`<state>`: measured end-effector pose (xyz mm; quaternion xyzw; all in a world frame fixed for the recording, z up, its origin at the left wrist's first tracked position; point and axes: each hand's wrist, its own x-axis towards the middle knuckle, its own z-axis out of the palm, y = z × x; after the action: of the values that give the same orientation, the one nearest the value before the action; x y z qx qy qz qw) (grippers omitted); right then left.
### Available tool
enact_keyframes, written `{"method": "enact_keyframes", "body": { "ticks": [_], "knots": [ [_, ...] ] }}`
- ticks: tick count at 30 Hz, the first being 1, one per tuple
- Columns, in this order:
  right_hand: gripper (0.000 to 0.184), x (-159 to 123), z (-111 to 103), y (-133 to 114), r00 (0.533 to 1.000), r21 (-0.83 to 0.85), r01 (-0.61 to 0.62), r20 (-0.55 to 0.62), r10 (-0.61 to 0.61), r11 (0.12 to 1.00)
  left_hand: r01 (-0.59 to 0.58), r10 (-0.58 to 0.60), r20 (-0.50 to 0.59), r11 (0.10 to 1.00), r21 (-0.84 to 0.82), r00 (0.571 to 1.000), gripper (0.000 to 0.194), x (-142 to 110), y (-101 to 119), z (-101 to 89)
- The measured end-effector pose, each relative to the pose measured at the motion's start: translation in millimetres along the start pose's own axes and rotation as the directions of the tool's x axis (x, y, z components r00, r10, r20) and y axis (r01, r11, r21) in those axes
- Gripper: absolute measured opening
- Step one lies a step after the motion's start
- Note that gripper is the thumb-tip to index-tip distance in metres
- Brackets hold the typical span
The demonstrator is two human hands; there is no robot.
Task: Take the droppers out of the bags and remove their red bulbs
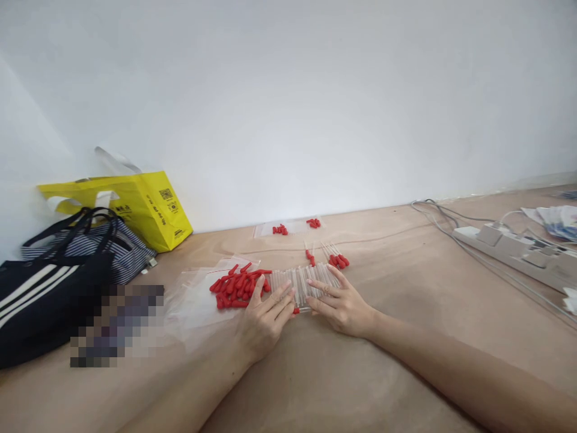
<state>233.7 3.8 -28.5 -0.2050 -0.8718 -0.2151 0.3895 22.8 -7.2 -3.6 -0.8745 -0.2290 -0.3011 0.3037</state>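
Observation:
A row of clear glass dropper tubes (300, 281) lies side by side on the table in front of me. My left hand (267, 320) rests on the left part of the row with its fingers stretched out. Fingers spread, my right hand (346, 305) lies over the right part. One tube with a red end (296, 311) lies crosswise along the near side, partly behind my fingers. Left of the row is a heap of red rubber bulbs (234, 291) on clear plastic bags (192, 310). Several droppers with red bulbs (339, 261) lie just beyond my right hand.
Near the wall, a clear bag (293, 227) holds more red-bulbed droppers. A yellow bag (166, 210) and a dark striped bag (54, 294) stand at left. At right are a power strip (518, 252), grey cables (455, 231) and some packets (556, 219).

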Motion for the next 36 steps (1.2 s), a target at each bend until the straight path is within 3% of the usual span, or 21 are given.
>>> {"method": "enact_keyframes", "body": {
  "ticks": [5,9,13,17,19,20,22,24,29,33,36],
  "knots": [
    [0.020,-12.3,-9.7,14.2,0.996,-0.117,-0.092,-0.025,0.089,0.989,0.120,-0.120,-0.056,0.993,-0.005,0.991,0.025,-13.0,-17.6,-6.5],
    [0.026,-15.9,-10.0,15.2,0.986,-0.166,-0.155,0.041,0.164,0.974,0.229,-0.230,-0.064,0.973,-0.019,0.971,0.019,-17.6,-26.0,-9.3],
    [0.033,-10.8,-4.7,9.9,0.952,-0.118,-0.276,0.106,0.288,0.954,0.390,-0.394,-0.078,0.918,-0.065,0.916,0.023,-19.6,-34.9,-4.5],
    [0.029,1.9,1.0,9.9,0.908,-0.070,-0.397,0.115,0.403,0.915,0.580,-0.583,-0.064,0.812,-0.057,0.810,0.028,-26.1,-59.6,-1.7],
    [0.020,12.3,7.4,9.4,0.888,-0.055,-0.445,0.104,0.448,0.894,0.678,-0.679,0.011,0.733,-0.051,0.734,0.030,-28.7,-77.0,-2.9],
    [0.016,18.4,12.0,8.6,0.878,-0.060,-0.465,0.098,0.469,0.883,0.733,-0.729,0.072,0.680,-0.037,0.680,0.031,-29.5,-86.2,-3.8],
    [0.015,31.5,23.4,5.7,0.864,-0.105,-0.482,0.108,0.492,0.870,0.838,-0.823,0.216,0.544,0.035,0.525,0.034,-30.0,-104.9,-5.4],
    [0.014,43.7,35.8,1.7,0.869,-0.170,-0.452,0.135,0.475,0.876,0.872,-0.845,0.303,0.483,0.080,0.440,0.035,-30.1,-122.6,-5.7],
    [0.010,60.0,54.5,-7.9,0.879,-0.271,-0.365,0.213,0.426,0.891,0.892,-0.821,0.463,0.435,0.126,0.335,0.031,-29.4,-153.5,0.7],
    [0.011,62.4,53.6,-14.4,0.855,-0.272,-0.389,0.251,0.455,0.880,0.893,-0.786,0.538,0.432,0.125,0.305,0.026,-23.1,-157.9,8.9],
    [0.026,62.8,49.1,-17.6,0.842,-0.254,-0.415,0.257,0.475,0.873,0.891,-0.769,0.575,0.432,0.144,0.280,0.018,-17.2,-155.2,13.7]
  ]
}}
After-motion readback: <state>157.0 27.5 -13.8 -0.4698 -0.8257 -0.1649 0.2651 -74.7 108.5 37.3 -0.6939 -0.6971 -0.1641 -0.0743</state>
